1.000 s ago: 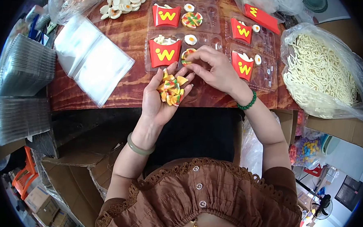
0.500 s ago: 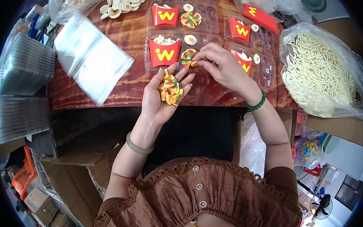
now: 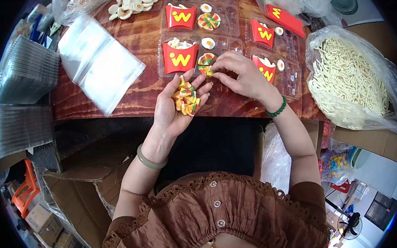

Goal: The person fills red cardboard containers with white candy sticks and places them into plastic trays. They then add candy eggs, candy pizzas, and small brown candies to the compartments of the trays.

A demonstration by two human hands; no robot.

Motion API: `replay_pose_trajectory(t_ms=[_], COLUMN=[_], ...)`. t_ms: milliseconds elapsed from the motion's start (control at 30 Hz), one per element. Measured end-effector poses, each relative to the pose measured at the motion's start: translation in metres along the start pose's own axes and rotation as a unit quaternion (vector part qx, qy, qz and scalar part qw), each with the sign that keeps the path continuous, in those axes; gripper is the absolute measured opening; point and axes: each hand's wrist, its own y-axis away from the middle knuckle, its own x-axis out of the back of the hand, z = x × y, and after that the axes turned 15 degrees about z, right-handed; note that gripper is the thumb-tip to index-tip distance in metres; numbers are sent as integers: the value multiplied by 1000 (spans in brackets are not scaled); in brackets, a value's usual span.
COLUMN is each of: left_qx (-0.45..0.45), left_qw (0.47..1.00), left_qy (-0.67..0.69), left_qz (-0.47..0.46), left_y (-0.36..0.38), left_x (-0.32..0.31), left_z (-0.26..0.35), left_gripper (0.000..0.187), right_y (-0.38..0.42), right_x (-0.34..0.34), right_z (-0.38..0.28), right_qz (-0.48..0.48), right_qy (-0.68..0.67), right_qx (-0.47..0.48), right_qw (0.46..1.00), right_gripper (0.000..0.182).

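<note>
My left hand point(image 3: 175, 102) is palm up with fingers spread, cupping several small pizza-slice pieces point(image 3: 186, 98) in yellow, red and green. Over the near clear tray point(image 3: 231, 49), my right hand point(image 3: 239, 74) pinches at the lower edge of a round pizza point(image 3: 206, 61) made of such slices; its fingertips touch a slice there. Beside that pizza are a fried-egg piece point(image 3: 207, 43) and a red fries box point(image 3: 180, 59) with a yellow mark. The tray behind holds another fries box point(image 3: 180, 17), egg point(image 3: 206, 8) and full round pizza point(image 3: 209, 21).
Right of my hands, trays hold fries boxes point(image 3: 262, 33) and eggs. A bag of pale sticks point(image 3: 349, 78) lies at the right. Egg pieces point(image 3: 135, 4) are piled at the back left, near clear plastic bags point(image 3: 103, 65) and stacked trays point(image 3: 28, 72).
My right hand has shifted slightly, and the slice at its fingertips now sits against the lower edge of the near pizza. My left hand has hardly moved.
</note>
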Motion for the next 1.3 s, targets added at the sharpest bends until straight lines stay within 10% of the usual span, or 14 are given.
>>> replay_pose_trajectory(t_ms=[433,600,867,1300], left_qx=[43,77,66,52], left_qw=[982,991,995,994], left_qy=[-181,-110,-81,-95], left_qz=[-22,-26,-1,5], left_y=[-1,1,-4,-4], left_x=[-2,-4,-3,-5], left_z=[-6,-2,-3,-4], left_gripper=[40,43,40,41], right_y=[-9,-11,-29,-13], right_x=[-5,11,10,5], right_z=[-22,-25,9,8], right_qz=[-32,-33,-96,-50], right_qy=[-107,-218,8,41], right_qx=[-63,-278,-26,14], right_qw=[992,935,995,998], right_gripper=[13,11,12,11])
